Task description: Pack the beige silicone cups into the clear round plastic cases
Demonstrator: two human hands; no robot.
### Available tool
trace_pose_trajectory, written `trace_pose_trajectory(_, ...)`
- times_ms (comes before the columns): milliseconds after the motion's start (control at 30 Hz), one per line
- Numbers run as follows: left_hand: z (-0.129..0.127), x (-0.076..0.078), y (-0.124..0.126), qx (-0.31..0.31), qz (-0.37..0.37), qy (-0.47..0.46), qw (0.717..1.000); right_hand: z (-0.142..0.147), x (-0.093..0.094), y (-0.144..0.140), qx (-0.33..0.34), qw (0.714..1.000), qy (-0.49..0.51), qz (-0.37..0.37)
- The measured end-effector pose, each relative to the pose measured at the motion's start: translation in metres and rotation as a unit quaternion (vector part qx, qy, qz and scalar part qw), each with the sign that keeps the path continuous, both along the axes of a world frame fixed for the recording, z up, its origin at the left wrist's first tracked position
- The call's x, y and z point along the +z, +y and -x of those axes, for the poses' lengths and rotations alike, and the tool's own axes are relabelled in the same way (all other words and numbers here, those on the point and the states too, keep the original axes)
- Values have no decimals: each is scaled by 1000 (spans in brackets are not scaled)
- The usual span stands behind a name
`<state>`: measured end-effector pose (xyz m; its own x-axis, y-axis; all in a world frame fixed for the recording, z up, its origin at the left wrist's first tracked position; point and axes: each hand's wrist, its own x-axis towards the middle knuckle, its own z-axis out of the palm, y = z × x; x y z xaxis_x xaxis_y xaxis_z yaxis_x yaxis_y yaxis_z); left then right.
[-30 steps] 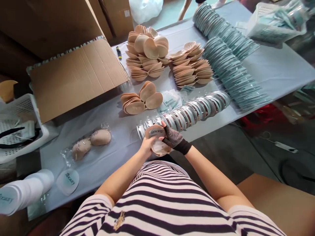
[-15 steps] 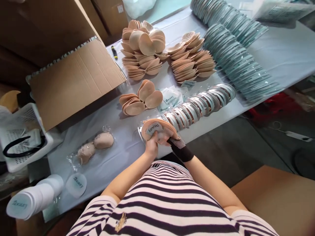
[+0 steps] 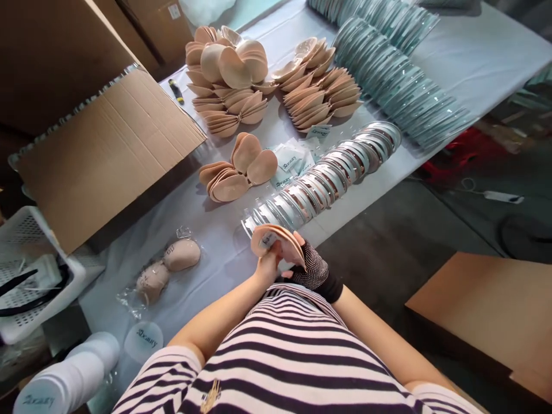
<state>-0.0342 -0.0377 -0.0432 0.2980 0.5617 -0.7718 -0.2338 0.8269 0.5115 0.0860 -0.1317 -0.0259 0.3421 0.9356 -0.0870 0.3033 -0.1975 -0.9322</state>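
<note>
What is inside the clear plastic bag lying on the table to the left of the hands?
The clear bag holds two beige rounded pads side by side, with faint print on them. Whether anything lies beneath them in the bag is hidden. It rests on the pale tablecloth.

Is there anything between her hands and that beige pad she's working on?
Nothing visible: the left hand and the gloved right hand both hold the beige pad directly, just above the near end of the row of clear round lids.

White basket (image 3: 26,276) cut by left edge; right palm (image 3: 313,270) hidden behind beige pad (image 3: 282,241).
</note>
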Motion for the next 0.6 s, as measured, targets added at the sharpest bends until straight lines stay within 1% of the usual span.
trace_pose_trajectory(67,-7,4,7,1,20,-22,1000,4,1,-4,-37,995,85,-27)
trace_pose_trajectory(133,-13,9,13,6,24,-47,999,5,4,0,-98,976,189,-38)
trace_pose_trajectory(200,-18,15,16,4,18,-77,997,4,7,11,-155,958,240,-30)
trace_pose_trajectory(267,-20,19,15,-17,11,-113,993,2,11,24,-170,960,222,-21)
trace_pose_trajectory(333,-19,22,12,-28,2,-135,991,3,14,34,-147,975,164,-20)
trace_pose_trajectory(400,-17,21,9,-2,-4,-119,993,6,17,39,-128,986,100,-21)
trace_pose_trajectory(467,-14,18,6,24,-5,-93,995,10,17,41,-123,991,52,-20)
trace_pose_trajectory(533,-9,14,4,16,-5,-86,996,12,15,43,-118,992,42,-21)
trace_pose_trajectory(600,-2,11,2,-13,-13,-82,996,12,11,45,-96,994,54,-14)
